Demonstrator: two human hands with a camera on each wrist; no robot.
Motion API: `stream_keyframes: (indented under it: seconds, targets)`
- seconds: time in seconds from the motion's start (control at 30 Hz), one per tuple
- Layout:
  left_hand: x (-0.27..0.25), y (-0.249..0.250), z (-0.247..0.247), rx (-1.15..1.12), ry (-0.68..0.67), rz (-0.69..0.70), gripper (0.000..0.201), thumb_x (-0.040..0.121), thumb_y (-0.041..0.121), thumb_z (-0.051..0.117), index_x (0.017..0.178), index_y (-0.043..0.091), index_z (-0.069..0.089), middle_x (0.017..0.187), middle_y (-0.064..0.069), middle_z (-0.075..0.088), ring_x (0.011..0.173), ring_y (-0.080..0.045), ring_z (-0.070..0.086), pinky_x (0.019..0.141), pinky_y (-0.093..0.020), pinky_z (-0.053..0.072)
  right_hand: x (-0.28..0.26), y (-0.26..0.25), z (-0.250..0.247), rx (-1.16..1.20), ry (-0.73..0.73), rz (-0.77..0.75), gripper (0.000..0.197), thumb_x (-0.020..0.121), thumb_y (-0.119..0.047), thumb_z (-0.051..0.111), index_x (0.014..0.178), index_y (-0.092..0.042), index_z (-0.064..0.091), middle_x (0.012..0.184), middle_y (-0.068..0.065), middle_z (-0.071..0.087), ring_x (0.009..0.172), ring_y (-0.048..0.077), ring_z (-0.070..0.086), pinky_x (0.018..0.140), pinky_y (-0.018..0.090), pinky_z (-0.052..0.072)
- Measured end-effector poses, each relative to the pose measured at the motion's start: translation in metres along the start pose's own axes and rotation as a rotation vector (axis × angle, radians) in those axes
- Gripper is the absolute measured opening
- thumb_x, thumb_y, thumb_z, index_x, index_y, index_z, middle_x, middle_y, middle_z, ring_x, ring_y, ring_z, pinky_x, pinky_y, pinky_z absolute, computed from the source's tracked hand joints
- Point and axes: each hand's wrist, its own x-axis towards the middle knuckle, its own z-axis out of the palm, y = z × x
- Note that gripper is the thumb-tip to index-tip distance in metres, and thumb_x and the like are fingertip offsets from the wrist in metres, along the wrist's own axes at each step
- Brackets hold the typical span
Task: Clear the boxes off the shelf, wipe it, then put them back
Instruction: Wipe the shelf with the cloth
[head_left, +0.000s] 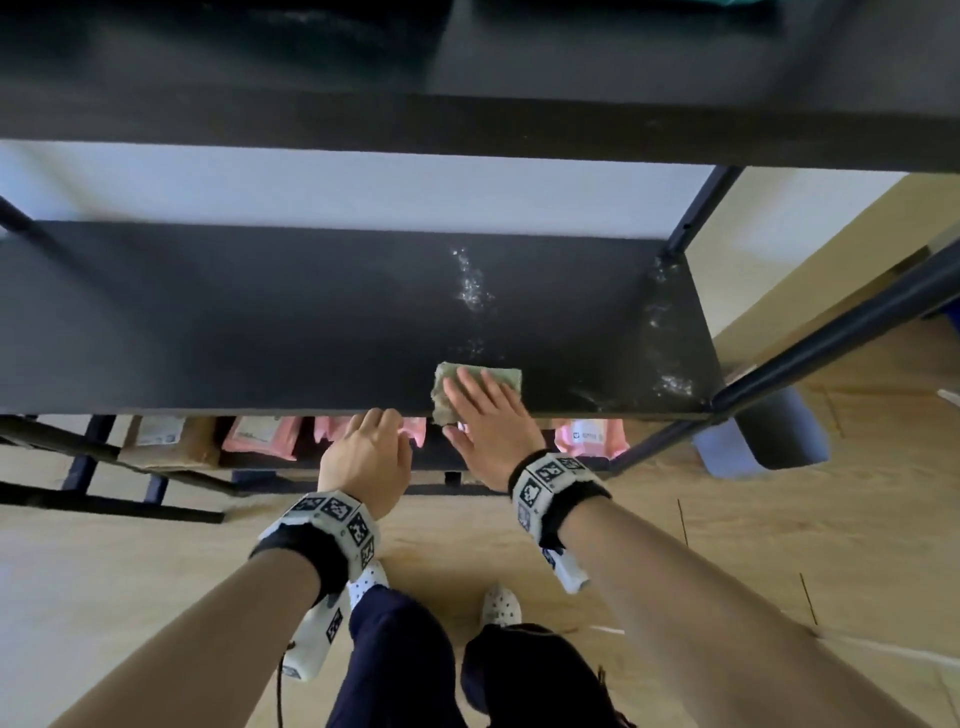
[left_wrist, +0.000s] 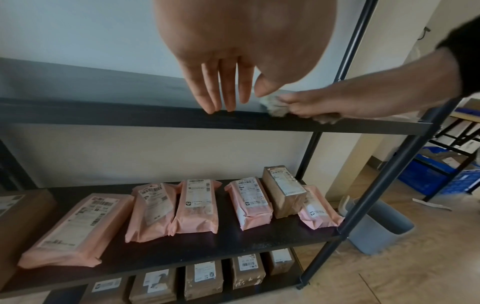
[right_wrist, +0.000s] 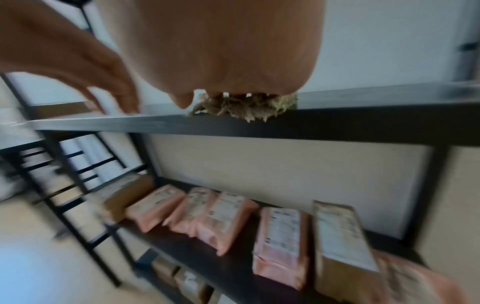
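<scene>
- The shelf (head_left: 311, 312) being cleaned is sitting bare of boxes, so I'm reading the clearing-off step as done.
- The right hand (head_left: 488, 415) is lying flat with fingers straight and a bit spread, pressing a greenish cloth (head_left: 483, 376) down on the shelf right at its front edge, right of the middle. One corner of the cloth is hanging over the lip.
- The left hand (head_left: 369, 452) is holding nothing; its fingers are straight and close together, with the tips touching the front edge just beside the cloth, looking like it's steadying things.
- Wet streaks (head_left: 470, 283) are glistening behind the cloth, and more wet patches (head_left: 665, 332) are showing along the right end. The left half is looking dull and dry from the head view, so I'm guessing the wiping is only partway and that side is still waiting.
- The pink parcels (left_wrist: 197, 205) and a brown box (left_wrist: 284, 195) are lying in a row on the tier below, with more brown boxes (left_wrist: 203, 277) under that. Can't tell which of those came off the cleared shelf.
- Still left, as I'm judging it: finishing the wipe across to the left, then lifting the boxes back up.
- A grey bin (left_wrist: 376, 226) is standing on the floor just outside the rack's right post.
</scene>
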Motion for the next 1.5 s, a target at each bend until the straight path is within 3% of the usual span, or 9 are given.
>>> stream_keyframes:
  seconds: [0.17,0.33,0.47,0.7,0.83,1.07,1.17,1.4,1.5]
  targets:
    - [0.005,0.001,-0.010,0.036,0.005,-0.049,0.023,0.095,0.023,0.041,0.108,0.013,0.057,0.110,-0.003,0.060,0.105,-0.022,0.054,0.074,-0.036,0.048,0.024,-0.013,-0.011,0.027,-0.078,-0.143,0.053,0.102,-0.040,0.013,0.151,-0.027,-0.001,0.160,-0.007,-0.006,0.148,0.015,-0.007,0.121,0.035,0.000]
    - [0.027,0.001,-0.024,0.062,0.021,-0.020,0.023,0.095,0.023,0.040,0.107,0.012,0.056,0.108,-0.002,0.060,0.103,-0.021,0.054,0.071,-0.033,0.044,0.026,0.088,-0.042,0.101,0.043,0.203,0.056,0.101,-0.040,0.011,0.152,-0.018,0.006,0.161,0.002,0.002,0.148,0.020,0.003,0.119,0.035,0.000]
    - [0.048,0.006,-0.034,0.119,-0.002,0.019,0.024,0.096,0.024,0.039,0.111,0.014,0.054,0.112,-0.001,0.057,0.106,-0.019,0.052,0.071,-0.028,0.038,0.002,0.123,-0.052,0.216,-0.018,0.438,0.057,0.101,-0.042,0.018,0.152,-0.021,0.003,0.161,-0.001,-0.004,0.148,0.021,-0.002,0.119,0.038,-0.001]
    - [0.069,0.003,-0.046,0.134,-0.023,-0.010,0.023,0.095,0.022,0.038,0.110,0.012,0.053,0.114,-0.003,0.058,0.108,-0.022,0.051,0.078,-0.034,0.044,0.050,0.000,-0.029,0.126,-0.081,-0.039,0.056,0.101,-0.041,0.020,0.152,-0.025,0.002,0.161,-0.003,-0.005,0.148,0.020,-0.005,0.118,0.039,-0.004]
    - [0.076,0.002,-0.048,0.170,-0.025,-0.027,0.025,0.095,0.019,0.040,0.116,0.012,0.051,0.119,-0.003,0.056,0.113,-0.022,0.050,0.084,-0.034,0.044,0.092,-0.014,-0.043,0.142,-0.122,-0.117,0.052,0.102,-0.038,0.018,0.152,-0.027,0.007,0.161,-0.006,-0.003,0.148,0.016,-0.006,0.118,0.035,-0.004]
    - [0.080,0.001,-0.049,0.154,0.013,0.018,0.024,0.096,0.022,0.038,0.111,0.012,0.053,0.113,-0.003,0.057,0.107,-0.022,0.052,0.077,-0.033,0.045,0.098,0.115,-0.078,0.122,-0.012,0.274,0.057,0.101,-0.034,0.029,0.152,-0.015,0.009,0.161,0.005,0.002,0.148,0.023,0.004,0.120,0.033,0.004]
    - [0.080,-0.003,-0.050,0.170,0.000,0.002,0.024,0.095,0.022,0.039,0.111,0.012,0.053,0.113,-0.003,0.057,0.107,-0.022,0.052,0.079,-0.033,0.045,0.083,0.128,-0.088,0.174,-0.068,0.419,0.059,0.100,-0.041,0.026,0.152,-0.019,0.008,0.161,-0.001,0.000,0.148,0.025,0.005,0.120,0.039,0.006]
    - [0.088,0.008,-0.050,0.153,0.004,-0.012,0.029,0.094,0.019,0.041,0.121,0.013,0.050,0.121,-0.002,0.055,0.115,-0.021,0.049,0.088,-0.033,0.043,0.119,-0.010,-0.063,0.014,-0.154,-0.095,0.055,0.101,-0.037,0.021,0.152,-0.024,0.005,0.161,-0.003,-0.004,0.148,0.025,-0.004,0.118,0.042,0.000]
    - [0.086,0.004,-0.045,0.184,0.003,0.019,0.031,0.094,0.020,0.042,0.124,0.013,0.049,0.121,-0.002,0.054,0.114,-0.020,0.049,0.087,-0.031,0.042,0.135,-0.014,-0.061,0.043,-0.170,-0.152,0.053,0.101,-0.032,0.023,0.152,-0.024,0.007,0.161,-0.003,-0.002,0.148,0.022,-0.004,0.119,0.039,-0.001]
